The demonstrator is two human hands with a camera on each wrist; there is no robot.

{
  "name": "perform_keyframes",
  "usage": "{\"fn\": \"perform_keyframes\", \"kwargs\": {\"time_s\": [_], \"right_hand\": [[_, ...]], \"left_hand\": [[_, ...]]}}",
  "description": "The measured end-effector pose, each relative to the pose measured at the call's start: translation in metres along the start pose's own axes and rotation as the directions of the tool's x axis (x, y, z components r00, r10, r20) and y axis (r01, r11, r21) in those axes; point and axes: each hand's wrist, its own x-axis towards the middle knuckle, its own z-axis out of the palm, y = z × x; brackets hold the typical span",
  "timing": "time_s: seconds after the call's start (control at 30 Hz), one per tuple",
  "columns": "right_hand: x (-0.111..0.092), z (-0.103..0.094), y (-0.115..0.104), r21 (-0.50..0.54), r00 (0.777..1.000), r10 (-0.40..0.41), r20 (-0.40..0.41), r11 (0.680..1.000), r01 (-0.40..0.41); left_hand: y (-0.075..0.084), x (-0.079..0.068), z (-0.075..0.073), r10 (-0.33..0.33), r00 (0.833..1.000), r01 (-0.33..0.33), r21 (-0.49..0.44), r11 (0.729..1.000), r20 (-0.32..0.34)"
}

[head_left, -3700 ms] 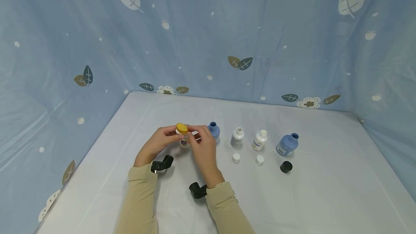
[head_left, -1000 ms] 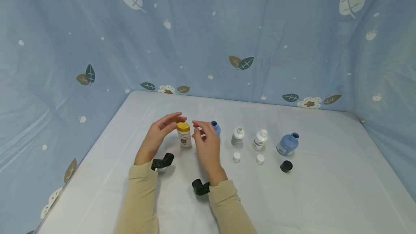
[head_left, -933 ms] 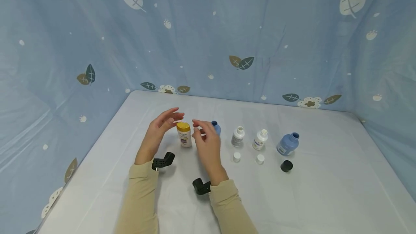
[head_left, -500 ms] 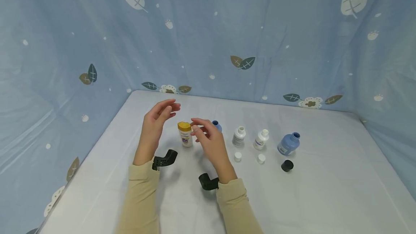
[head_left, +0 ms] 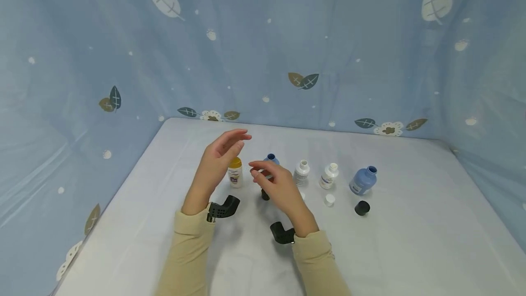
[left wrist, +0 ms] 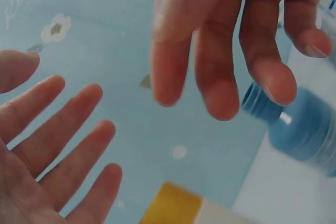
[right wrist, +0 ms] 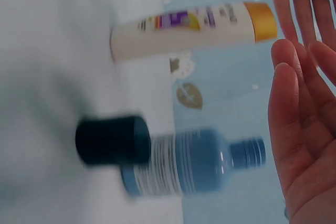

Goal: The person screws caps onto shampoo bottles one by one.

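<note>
My left hand (head_left: 219, 159) hovers above and left of a white bottle (head_left: 235, 178) with a yellow cap (head_left: 235, 163), its fingers loosely extended and holding nothing. To the right of that bottle, my right hand (head_left: 283, 188) hangs in the air with relaxed fingers, also holding nothing. It is nearest to an uncapped blue bottle (head_left: 271, 157), which it partly covers, and a black cap (head_left: 265, 195). In the right wrist view the yellow-capped bottle (right wrist: 184, 32) stands apart from both hands, and the black cap (right wrist: 113, 140) sits before the blue bottle (right wrist: 205, 161).
Farther right stand two small white uncapped bottles (head_left: 301, 175) and another blue uncapped bottle (head_left: 363, 180). In front of them lie a white cap (head_left: 329, 200), a partly hidden white cap (head_left: 302, 196) and a black cap (head_left: 362, 208). A patterned blue curtain (head_left: 246, 49) surrounds the white table.
Both hands, earlier on the yellow-capped bottle, have let go of it. The left hand rose, then moved right; the right hand moved right. A black cap now shows beneath the right hand.
</note>
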Motion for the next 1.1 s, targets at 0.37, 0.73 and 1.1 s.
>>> {"fn": "perform_keyframes", "kwargs": {"time_s": [0.37, 0.73, 1.1], "right_hand": [[-0.01, -0.027, 0.022, -0.124, 0.999, 0.028, -0.018, 0.992, -0.03], [-0.01, -0.027, 0.031, -0.184, 0.981, 0.136, 0.135, 0.977, -0.11], [-0.008, -0.021, 0.039, -0.251, 0.959, 0.196, 0.206, 0.958, -0.142]], "left_hand": [[-0.002, 0.006, 0.029, -0.017, 0.999, 0.016, 0.015, 1.0, 0.043], [-0.002, 0.003, 0.045, -0.052, 0.992, 0.05, 0.017, 0.999, 0.115], [-0.043, 0.014, 0.065, -0.093, 0.992, 0.081, 0.138, 0.987, 0.088]]}}
